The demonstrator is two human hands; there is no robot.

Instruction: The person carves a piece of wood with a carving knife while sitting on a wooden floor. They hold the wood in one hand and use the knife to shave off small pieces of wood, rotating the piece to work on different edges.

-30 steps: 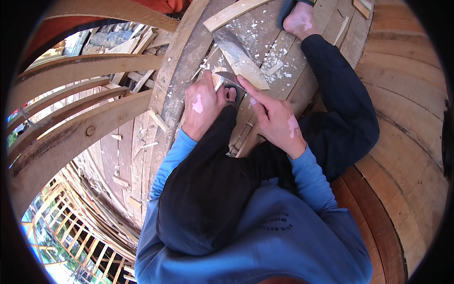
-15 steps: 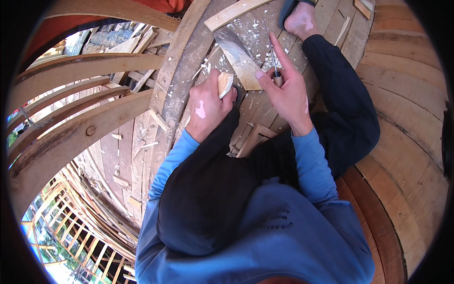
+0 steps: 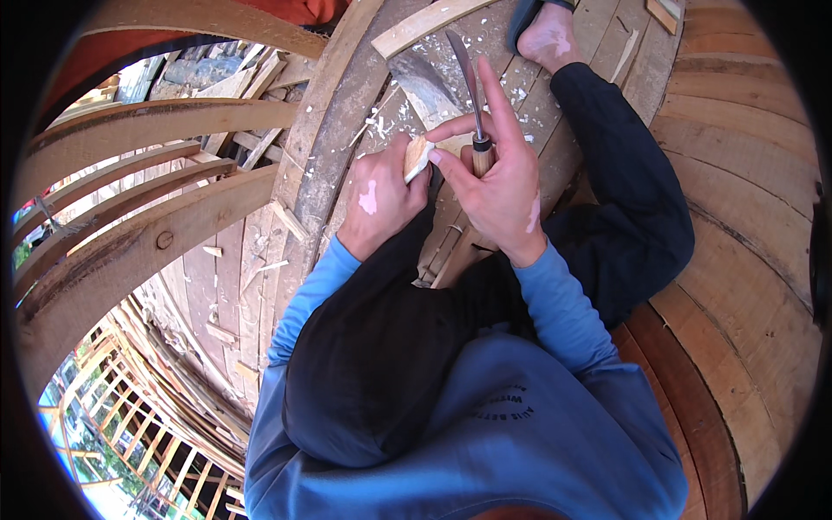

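My left hand [image 3: 378, 192] is closed round a small piece of wood [image 3: 418, 161], whose pale cut end sticks up past the thumb. Close by on the right, my right hand [image 3: 504, 178] grips a knife [image 3: 473, 91] by its short wooden handle, under the curled lower fingers. The narrow blade points up and away from me. The right thumb and a finger reach over to the wood's end and touch it, while another finger stretches out beside the blade. Beyond the hands a flat grey and tan board [image 3: 425, 91] lies on the planks, partly hidden by the right hand.
Pale shavings [image 3: 451, 74] litter the plank floor. A curved wooden strip [image 3: 429, 24] lies at the far side. Curved timber ribs [image 3: 147, 230] rise on the left, with scrap wood [image 3: 251, 78] behind them. A plank wall [image 3: 737, 199] curves up on the right. My legs are folded.
My right hand has moved left to the wood piece, and its thumb and a finger now touch it. The knife has shifted left and turned, showing its blade broadside.
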